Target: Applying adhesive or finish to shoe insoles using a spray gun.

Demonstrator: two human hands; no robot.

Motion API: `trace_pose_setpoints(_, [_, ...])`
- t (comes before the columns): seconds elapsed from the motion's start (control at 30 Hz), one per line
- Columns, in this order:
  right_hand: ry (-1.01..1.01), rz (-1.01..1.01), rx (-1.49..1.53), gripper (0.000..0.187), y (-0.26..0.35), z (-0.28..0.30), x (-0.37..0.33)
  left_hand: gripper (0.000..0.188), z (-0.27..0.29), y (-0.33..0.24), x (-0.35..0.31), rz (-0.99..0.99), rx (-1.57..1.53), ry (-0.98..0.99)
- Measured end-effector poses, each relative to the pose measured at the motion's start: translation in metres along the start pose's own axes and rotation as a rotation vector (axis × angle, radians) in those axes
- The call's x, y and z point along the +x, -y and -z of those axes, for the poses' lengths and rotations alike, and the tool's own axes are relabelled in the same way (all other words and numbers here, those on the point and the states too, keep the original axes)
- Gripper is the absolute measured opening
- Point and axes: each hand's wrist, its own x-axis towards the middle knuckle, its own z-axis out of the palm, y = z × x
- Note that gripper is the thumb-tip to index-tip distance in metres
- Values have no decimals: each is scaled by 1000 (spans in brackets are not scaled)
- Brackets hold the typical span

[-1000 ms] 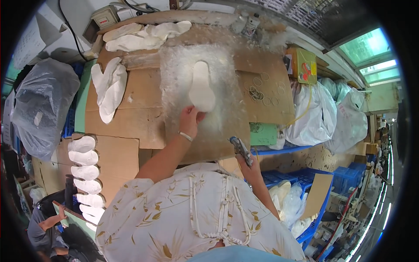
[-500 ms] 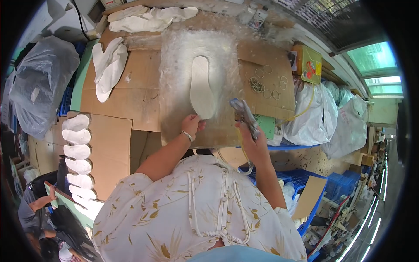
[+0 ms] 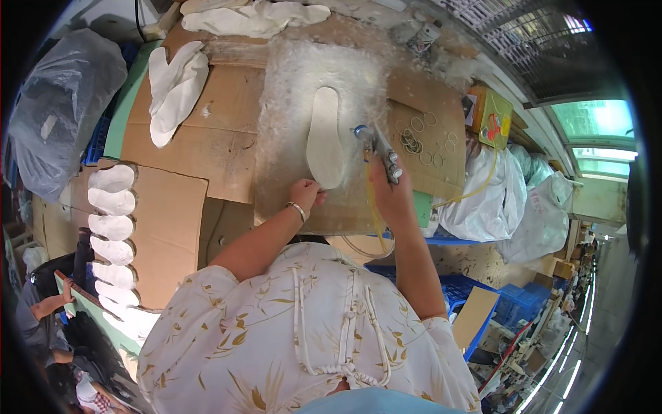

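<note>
A white insole [image 3: 324, 141] lies lengthwise on a board [image 3: 279, 117] coated in whitish residue. At its near end, my left hand [image 3: 305, 193] is closed, fingers and thumb pinching the edge of the insole. My right hand [image 3: 392, 190] is wrapped round a metal spray gun [image 3: 381, 153], held up just right of the insole with its round blue-rimmed head towards it. A yellowish hose [image 3: 376, 217] hangs down from the gun past my wrist.
Stacked white insoles lie at the far left [image 3: 178, 86] and along the back [image 3: 255, 17]. Several more overlap in a row [image 3: 112, 228] on cardboard at left. Rubber bands [image 3: 412, 143], white plastic bags [image 3: 483, 193] and a yellow tin [image 3: 495, 117] are at right. Another person's arm [image 3: 49, 305] shows lower left.
My right hand has brought the spray gun up and closer to the insole, turning its head towards it. My left hand keeps its place at the insole's near end. The view has shifted slightly.
</note>
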Motion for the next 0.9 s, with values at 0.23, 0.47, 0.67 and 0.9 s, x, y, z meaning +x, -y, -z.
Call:
trace_pose_setpoints(0.23, [-2,-41,66,27,3,-5,15,11,1,0,1,11,7,6])
trace_pose_setpoints(0.47, [22,-66,60,27,2,-8,20,11,1,2,2,1,28,1])
trace_pose_setpoints(0.67, [6,-111,-12,28,-13,-7,26,10,1,2,2,5,30,5])
trace_pose_setpoints(0.9, [47,-121,-50,27,-10,-4,19,7,-3,-2,-3,-16,-38,-26])
